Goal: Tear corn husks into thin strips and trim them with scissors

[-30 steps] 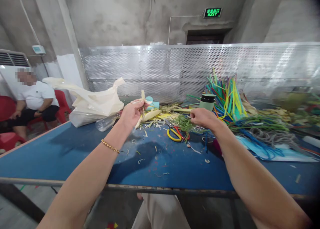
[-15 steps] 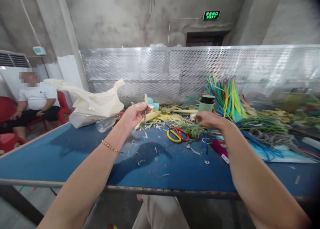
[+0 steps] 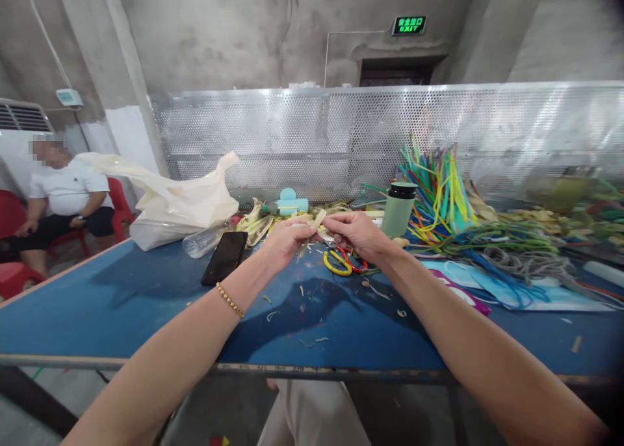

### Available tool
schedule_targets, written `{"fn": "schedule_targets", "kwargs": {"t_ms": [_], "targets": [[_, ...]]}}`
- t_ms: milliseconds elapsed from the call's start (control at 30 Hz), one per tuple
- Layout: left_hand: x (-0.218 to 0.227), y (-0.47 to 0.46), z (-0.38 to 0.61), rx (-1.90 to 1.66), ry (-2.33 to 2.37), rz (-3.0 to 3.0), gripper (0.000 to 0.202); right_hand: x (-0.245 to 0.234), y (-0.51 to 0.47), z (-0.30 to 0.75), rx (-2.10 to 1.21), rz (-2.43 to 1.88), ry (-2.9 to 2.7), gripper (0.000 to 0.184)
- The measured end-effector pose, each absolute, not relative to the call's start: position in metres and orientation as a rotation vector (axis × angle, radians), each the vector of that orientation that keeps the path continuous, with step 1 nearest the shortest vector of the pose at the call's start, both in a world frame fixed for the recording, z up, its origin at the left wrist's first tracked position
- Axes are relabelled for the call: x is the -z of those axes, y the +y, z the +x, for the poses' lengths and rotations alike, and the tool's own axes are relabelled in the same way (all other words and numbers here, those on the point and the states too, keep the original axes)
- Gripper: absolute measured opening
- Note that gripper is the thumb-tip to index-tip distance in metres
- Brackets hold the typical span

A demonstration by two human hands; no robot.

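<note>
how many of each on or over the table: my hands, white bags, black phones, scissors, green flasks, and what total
Hands: 2 (left hand, right hand)
White bag: 1
Black phone: 1
Scissors: 1
Green flask: 1
Total: 6

Long table with a matte blue top (image 3: 88, 322), front edge worn. On it, left end: slumped cream plastic bag (image 3: 188, 202); clear plastic bottle (image 3: 199, 243) on its side, just beside the bag; flat black rectangular phone (image 3: 225, 257); crumpled pale-yellow husk (image 3: 252, 223) near the back. Middle: scissors with yellow and red handles (image 3: 348, 262), thin pale curled shavings (image 3: 379, 292) scattered forward. Right: upright pale-green cylindrical cup with black band (image 3: 398, 213); light-blue flat sheets (image 3: 575, 299), partly under tangled blue cord (image 3: 517, 287). Far right corner blurred; possibly a white tube (image 3: 603, 272).
</note>
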State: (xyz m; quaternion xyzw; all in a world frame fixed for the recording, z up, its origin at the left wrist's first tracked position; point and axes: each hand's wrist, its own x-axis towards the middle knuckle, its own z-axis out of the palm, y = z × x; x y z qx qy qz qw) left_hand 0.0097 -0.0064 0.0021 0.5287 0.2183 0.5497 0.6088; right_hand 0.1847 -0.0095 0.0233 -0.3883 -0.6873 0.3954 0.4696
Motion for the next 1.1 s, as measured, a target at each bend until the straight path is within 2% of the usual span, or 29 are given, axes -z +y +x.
{"fn": "schedule_targets", "kwargs": {"t_ms": [167, 400, 633, 833, 1100], "targets": [[-0.002, -0.012, 0.012, -1.226, 0.505, 1.286, 0.011, -0.016, -0.003, 0.177, -1.200, -0.747, -1.453, 0.036], [-0.005, -0.017, 0.012, -1.223, 0.523, 1.285, 0.008, -0.022, -0.010, 0.176, -1.150, -0.669, -1.516, 0.026], [-0.009, -0.013, 0.006, -1.181, 0.753, 1.165, 0.006, -0.039, -0.022, 0.189, -0.559, -0.765, -1.698, 0.019], [-0.006, -0.003, 0.002, -1.386, 0.795, 1.252, 0.005, -0.040, -0.018, 0.200, 0.089, -0.947, -2.081, 0.013], [-0.001, -0.003, 0.003, -1.415, 0.930, 1.525, 0.009, -0.037, -0.023, 0.188, 0.380, -0.786, -2.342, 0.018]]}}
